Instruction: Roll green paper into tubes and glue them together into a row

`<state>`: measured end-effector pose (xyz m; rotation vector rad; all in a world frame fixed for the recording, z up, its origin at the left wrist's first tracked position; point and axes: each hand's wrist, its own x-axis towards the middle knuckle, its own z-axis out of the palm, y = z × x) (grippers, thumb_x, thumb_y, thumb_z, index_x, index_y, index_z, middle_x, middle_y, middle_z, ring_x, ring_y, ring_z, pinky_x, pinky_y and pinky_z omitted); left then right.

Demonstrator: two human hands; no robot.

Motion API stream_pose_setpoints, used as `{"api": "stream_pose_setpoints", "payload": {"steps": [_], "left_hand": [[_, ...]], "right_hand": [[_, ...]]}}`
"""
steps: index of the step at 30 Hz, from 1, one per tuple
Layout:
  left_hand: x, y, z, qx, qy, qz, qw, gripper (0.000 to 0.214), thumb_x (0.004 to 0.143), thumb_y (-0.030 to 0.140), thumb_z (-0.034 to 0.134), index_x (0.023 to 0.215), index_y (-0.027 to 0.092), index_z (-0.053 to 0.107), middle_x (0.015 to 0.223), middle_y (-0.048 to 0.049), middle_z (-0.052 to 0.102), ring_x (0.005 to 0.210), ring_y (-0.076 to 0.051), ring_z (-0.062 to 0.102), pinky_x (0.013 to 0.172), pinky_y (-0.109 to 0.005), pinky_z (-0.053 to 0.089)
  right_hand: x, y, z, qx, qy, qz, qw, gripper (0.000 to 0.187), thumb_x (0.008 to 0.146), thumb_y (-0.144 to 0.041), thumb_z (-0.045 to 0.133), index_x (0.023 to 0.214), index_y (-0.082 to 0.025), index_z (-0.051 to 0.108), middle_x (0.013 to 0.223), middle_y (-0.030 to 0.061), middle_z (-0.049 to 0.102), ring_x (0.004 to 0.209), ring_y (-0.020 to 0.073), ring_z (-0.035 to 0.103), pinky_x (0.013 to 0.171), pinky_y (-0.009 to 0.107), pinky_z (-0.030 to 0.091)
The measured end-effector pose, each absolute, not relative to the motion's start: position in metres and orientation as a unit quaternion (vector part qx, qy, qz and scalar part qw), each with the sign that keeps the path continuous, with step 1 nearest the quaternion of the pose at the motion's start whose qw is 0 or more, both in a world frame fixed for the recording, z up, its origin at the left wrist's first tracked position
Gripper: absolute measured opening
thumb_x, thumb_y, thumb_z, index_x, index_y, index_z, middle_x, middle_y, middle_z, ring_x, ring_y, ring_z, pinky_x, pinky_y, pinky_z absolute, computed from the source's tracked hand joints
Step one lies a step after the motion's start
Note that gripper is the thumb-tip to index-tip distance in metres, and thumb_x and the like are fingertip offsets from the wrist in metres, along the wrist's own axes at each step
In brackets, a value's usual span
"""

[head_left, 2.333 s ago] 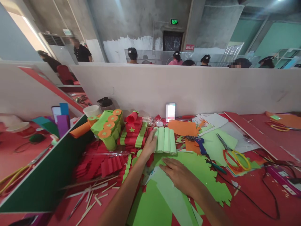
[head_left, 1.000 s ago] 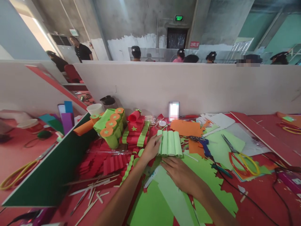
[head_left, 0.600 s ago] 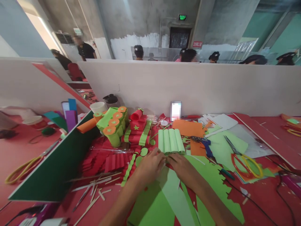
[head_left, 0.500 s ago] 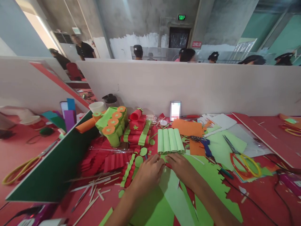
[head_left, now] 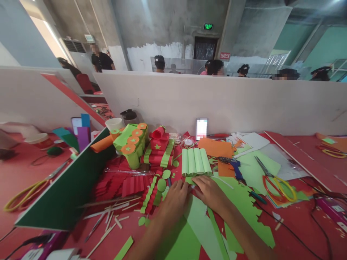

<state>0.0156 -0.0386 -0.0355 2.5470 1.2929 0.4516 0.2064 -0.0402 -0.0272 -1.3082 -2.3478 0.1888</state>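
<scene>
My left hand (head_left: 176, 198) and my right hand (head_left: 210, 192) are close together over the sheets, thumbs inward, fingers bent and pressed together. Whatever lies between their fingertips is too small and hidden to name. A bit of bright green paper (head_left: 187, 179) shows just beyond the fingertips. Right behind them lies a row of pale green paper tubes (head_left: 196, 161), side by side. Under my wrists are a pale green sheet (head_left: 199, 220) and a bright green sheet (head_left: 176, 238). Green paper circles (head_left: 162, 185) lie left of my left hand.
To the right are a blue glue gun (head_left: 235, 166) and scissors (head_left: 279, 186). Red and green paper constructions (head_left: 158, 153) stand back left, beside a green board (head_left: 62, 195). Wooden sticks (head_left: 101, 240) lie front left. A phone (head_left: 202, 128) leans on the white partition (head_left: 244, 104).
My hands stay in nearly the same place, with small finger shifts. The red bit seen between them before is now hidden. The camera view has shifted slightly.
</scene>
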Motion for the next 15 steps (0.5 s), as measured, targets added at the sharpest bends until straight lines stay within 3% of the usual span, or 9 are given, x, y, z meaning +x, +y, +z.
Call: {"api": "stream_pose_setpoints", "payload": {"steps": [5,10,15], "left_hand": [[0.014,-0.038,-0.025,0.872,0.436,0.149,0.168,0.025,0.089,0.007,0.04,0.102,0.018,0.059,0.101,-0.0096,0.06,0.095,-0.024,0.056,0.083,-0.036,0.044],[0.008,-0.038,-0.022,0.879,0.412,0.157,0.182,0.016,0.087,0.013,0.048,0.093,0.019,0.062,0.101,-0.0091,0.061,0.097,-0.025,0.057,0.08,-0.034,0.045],[0.008,-0.041,-0.016,0.882,0.412,0.155,0.166,0.031,0.081,0.008,0.048,0.106,0.02,0.061,0.115,-0.0082,0.062,0.107,-0.026,0.055,0.093,-0.04,0.044]], "right_hand": [[0.209,-0.039,-0.031,-0.489,-0.843,0.074,0.213,0.034,0.09,-0.008,0.047,0.119,-0.016,0.061,0.105,0.0118,0.069,0.101,0.0241,0.062,0.089,0.04,0.05],[0.215,-0.041,-0.028,-0.488,-0.835,0.107,0.232,0.043,0.088,-0.006,0.046,0.128,-0.02,0.056,0.12,0.0097,0.065,0.114,0.0225,0.057,0.097,0.039,0.047],[0.216,-0.04,-0.031,-0.494,-0.835,0.089,0.226,0.044,0.086,-0.004,0.047,0.126,-0.02,0.057,0.114,0.01,0.066,0.11,0.0237,0.058,0.095,0.041,0.047]]}}
